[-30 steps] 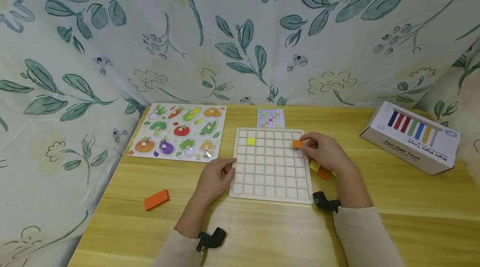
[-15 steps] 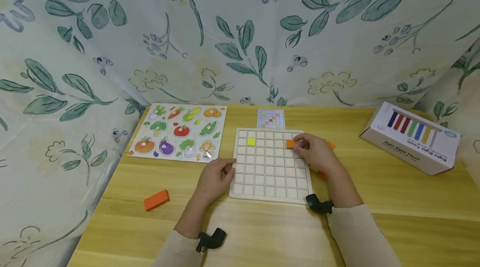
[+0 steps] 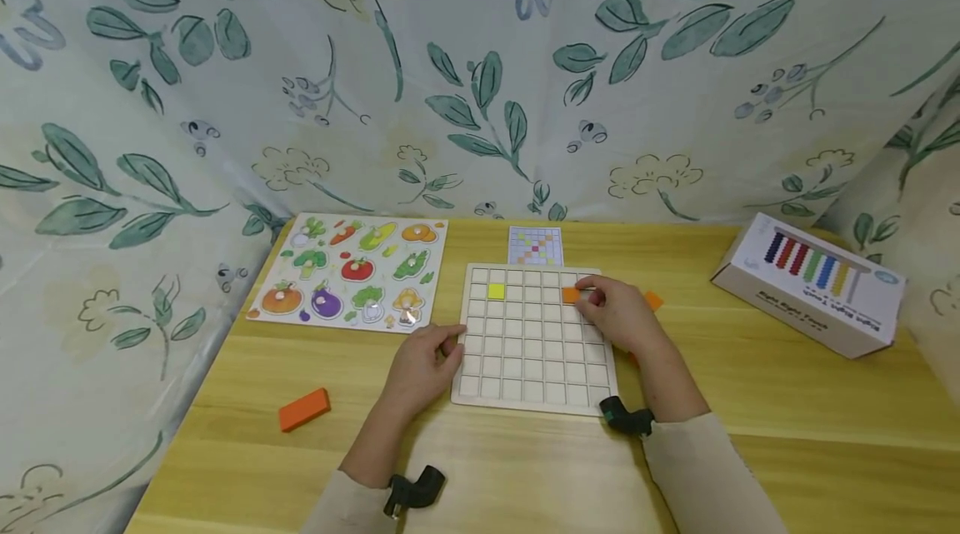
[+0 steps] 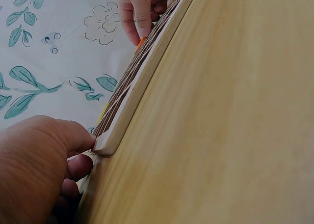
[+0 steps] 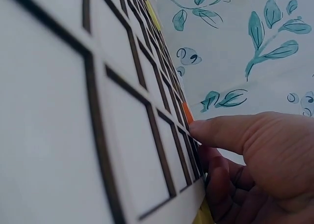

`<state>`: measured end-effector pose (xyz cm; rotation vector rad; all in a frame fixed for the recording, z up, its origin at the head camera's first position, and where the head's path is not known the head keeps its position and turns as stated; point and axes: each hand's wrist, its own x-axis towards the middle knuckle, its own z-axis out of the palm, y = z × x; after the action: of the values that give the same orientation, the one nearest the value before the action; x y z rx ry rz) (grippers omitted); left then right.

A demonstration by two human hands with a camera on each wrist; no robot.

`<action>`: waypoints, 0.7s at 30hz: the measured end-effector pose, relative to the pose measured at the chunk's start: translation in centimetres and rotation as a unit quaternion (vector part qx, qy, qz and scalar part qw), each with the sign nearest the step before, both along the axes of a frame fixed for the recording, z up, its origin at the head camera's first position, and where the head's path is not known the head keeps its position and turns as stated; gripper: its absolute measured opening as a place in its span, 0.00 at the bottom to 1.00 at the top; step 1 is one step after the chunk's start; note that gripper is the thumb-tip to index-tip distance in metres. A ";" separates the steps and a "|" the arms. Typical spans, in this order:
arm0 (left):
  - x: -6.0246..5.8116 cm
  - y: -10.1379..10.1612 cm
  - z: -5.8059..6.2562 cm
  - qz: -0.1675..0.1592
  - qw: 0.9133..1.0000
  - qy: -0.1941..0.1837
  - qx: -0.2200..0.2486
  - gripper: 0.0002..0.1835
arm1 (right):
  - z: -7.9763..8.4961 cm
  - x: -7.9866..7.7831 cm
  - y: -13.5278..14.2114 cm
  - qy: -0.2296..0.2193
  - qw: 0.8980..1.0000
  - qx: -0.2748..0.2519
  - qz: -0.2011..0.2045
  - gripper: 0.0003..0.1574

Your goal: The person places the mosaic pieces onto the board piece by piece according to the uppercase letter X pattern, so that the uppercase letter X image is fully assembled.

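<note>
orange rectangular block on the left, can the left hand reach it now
Likely yes: nothing shows between the left hand and the orange rectangular block, though that hand touches the grid board.

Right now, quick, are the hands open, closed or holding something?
Left hand: touching the left edge of the wooden grid board; can't tell if it's gripping.
Right hand: closed, pinching an orange tile.
</note>
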<state>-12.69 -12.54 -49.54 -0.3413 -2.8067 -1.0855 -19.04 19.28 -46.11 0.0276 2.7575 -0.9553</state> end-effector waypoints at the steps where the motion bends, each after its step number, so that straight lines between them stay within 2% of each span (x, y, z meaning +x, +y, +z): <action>1: 0.0 0.0 0.0 0.000 1.000 0.000 -0.001 0.14 | 0.0 0.0 0.0 -0.001 1.000 -0.001 0.000 0.20; 9: 0.1 0.0 -0.1 -0.004 1.000 -0.003 0.001 0.14 | -0.1 0.2 -0.1 -0.008 1.000 0.005 -0.008 0.21; 13: 0.2 0.0 -0.2 -0.006 1.000 -0.009 -0.001 0.14 | 0.0 0.6 0.3 -0.014 1.000 -0.012 -0.009 0.24; 18: 0.4 0.0 -0.1 -0.004 1.000 0.002 0.004 0.13 | 1.3 1.2 2.1 0.010 0.999 -0.045 -0.007 0.26; 21: 0.2 -0.1 0.1 -0.003 1.000 0.007 0.004 0.14 | 2.6 1.5 3.8 0.028 0.998 -0.053 -0.023 0.27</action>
<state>-12.48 -12.60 -49.45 -0.3550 -2.7906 -1.0913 -17.59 23.03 -43.56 0.0476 2.7628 -1.1287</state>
